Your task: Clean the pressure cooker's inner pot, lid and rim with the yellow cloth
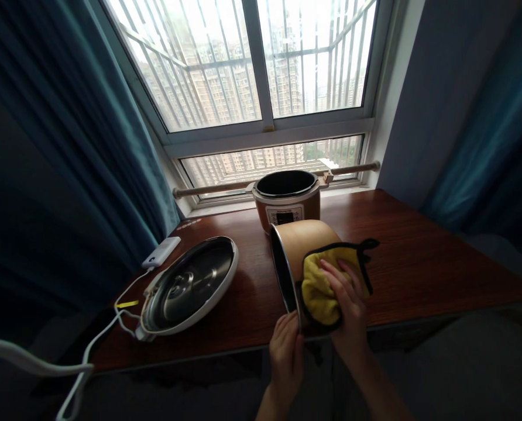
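Note:
A gold-coloured inner pot (302, 234) with a dark inside lies tipped on its side at the table's front, its mouth facing left. My left hand (285, 351) grips the lower rim of the pot, fingers closed over the edge. Against the pot's outer wall, my right hand (344, 292) presses a yellow cloth (320, 286) with black edging and a hanging loop. Behind the pot stands the electric pressure cooker body (261, 207), open at the top, with a control panel on its front. Part of that panel is hidden by the pot.
On the left of the brown wooden table (252, 280) lies the cooker's lid (195, 286), underside up. A white power strip (161, 252) sits behind it, with a white cable (98, 333) running off the left edge. A barred window and blue curtains (112, 117) surround the table.

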Available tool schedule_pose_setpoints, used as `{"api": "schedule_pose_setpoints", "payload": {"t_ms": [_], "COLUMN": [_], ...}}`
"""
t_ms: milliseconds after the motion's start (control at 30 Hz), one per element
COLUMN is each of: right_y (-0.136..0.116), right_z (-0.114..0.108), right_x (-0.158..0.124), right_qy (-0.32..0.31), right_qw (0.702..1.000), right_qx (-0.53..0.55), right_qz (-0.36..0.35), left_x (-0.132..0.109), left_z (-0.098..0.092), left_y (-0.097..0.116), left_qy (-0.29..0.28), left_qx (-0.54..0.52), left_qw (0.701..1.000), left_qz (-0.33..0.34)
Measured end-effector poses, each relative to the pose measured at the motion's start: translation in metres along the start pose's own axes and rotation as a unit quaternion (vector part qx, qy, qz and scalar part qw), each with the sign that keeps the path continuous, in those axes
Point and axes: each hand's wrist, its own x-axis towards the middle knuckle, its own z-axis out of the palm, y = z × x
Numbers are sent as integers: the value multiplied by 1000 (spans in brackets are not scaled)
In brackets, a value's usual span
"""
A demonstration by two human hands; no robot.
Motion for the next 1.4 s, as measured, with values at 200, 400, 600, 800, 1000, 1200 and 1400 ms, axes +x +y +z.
{"api": "schedule_pose_setpoints", "payload": {"t_ms": [200, 400, 600, 800, 1000, 1200, 1400], "right_y": [7, -6, 24, 27, -2, -3, 5], "right_z": [1, 4, -2, -6, -6, -9, -15], "right_x": [17, 18, 18, 9, 2, 9, 20], "right_qy": [68, -25, 83, 65, 10, -51, 31], "right_qw": [995, 999, 992, 994, 999, 999, 996], "right_qx": [20, 41, 20, 25, -6, 2, -40], "right_qz": [74, -14, 90, 85, 52, 3, 75], "left_x": [-2, -11, -7, 17, 21, 12, 6], "left_z": [0, 4, -5, -20, -12, -11, -10], "left_y": [-7, -17, -23, -3, 4, -1, -3], "left_qy": [-39, -57, -135, -149, -80, -77, -91], "left_qx": [70, 106, 162, 131, 82, 49, 66], "left_qw": [997, 992, 977, 979, 992, 995, 992], "left_qz": [18, 29, 38, 47, 49, 41, 54]}}
